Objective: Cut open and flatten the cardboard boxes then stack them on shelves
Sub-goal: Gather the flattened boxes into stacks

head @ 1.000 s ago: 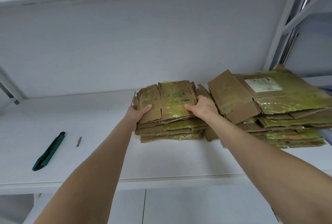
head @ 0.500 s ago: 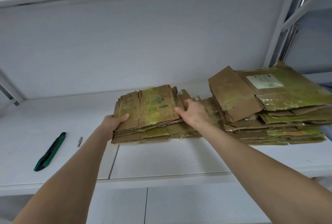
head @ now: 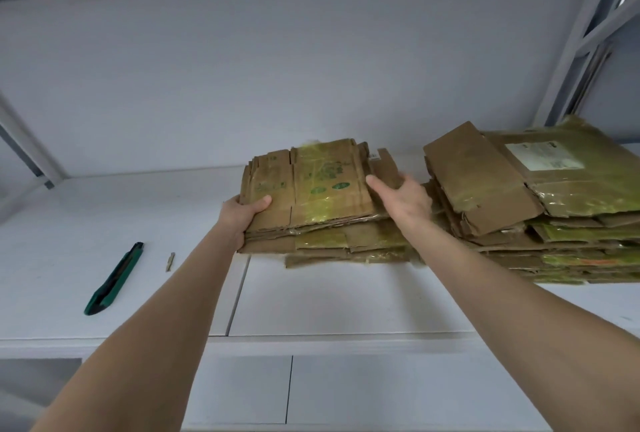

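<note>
Since half a second ago the right hand (head: 405, 203) has let go of the top sheet. Its thumb, which then lay on the cardboard, now points free, and its fingers (head: 410, 180) are apart and loose at the 3 o'clock edge of the small stack (head: 311, 196). Blur hides whether they touch it. The left hand (head: 242, 217) keeps its grip on the 8 o'clock corner, thumb on top and the other fingers under the sheets, clamped on several layers.

The small stack of flattened boxes lies on the white shelf (head: 346, 300). Its near left corner looks slightly lifted by the left hand, and the lowest sheets stick out toward 5 o'clock. At 3 o'clock from it, just beside or touching, sits the large stack (head: 540, 196), with a white label (head: 543, 156) on top. A green utility knife (head: 114, 279) and a cardboard scrap (head: 170, 261) lie well apart at 8 o'clock.

The sheets are probably light and fairly stiff along the flutes, but loose on one another. The glossy yellow tape looks slick, so layers may slide and fan out. A hold on one corner likely lets the far side sag. Taking the 9 and 3 o'clock edges with both hands, thumbs pressing down on top, should keep the pile square.
</note>
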{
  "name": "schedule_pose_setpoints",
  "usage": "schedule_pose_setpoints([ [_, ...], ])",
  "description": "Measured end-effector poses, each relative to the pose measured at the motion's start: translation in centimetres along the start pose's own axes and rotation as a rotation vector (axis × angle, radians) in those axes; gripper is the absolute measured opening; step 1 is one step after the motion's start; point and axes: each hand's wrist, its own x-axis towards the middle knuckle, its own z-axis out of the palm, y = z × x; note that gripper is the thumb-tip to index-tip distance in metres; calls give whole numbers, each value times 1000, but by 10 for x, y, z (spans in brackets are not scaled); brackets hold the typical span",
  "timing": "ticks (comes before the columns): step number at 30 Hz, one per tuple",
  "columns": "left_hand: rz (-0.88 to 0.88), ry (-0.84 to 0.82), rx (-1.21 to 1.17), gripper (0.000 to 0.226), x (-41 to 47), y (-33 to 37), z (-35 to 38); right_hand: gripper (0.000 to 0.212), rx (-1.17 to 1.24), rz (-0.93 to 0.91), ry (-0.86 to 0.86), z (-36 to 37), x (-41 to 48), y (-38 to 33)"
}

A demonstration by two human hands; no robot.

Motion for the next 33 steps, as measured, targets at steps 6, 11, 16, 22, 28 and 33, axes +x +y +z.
schedule_pose_setpoints([
  [6, 46, -21, -10, 65, 4, 20, -1, 92, 143, 27, -4, -8, 12, -18],
  [11, -57, -29, 119, 57, -3, -3, -14, 70, -151, 29, -96, 3, -6, 2],
  [16, -145, 56, -36, 57, -4, -19, -25, 63, 73, -11, -88, 0, -15, 1],
  [22, -126, 93, -115, 52, -7, -2, -33, 91, 466, 163, -127, -9, -27, -15],
  [28, -135, 51, 125, 74, -10, -13, -46, 98, 247, 181, -166, 12, -40, -10],
  [33, -144, 93, 272, 66, -15, -28, -41, 108, 150, 169, -118, 27, -47, -25],
])
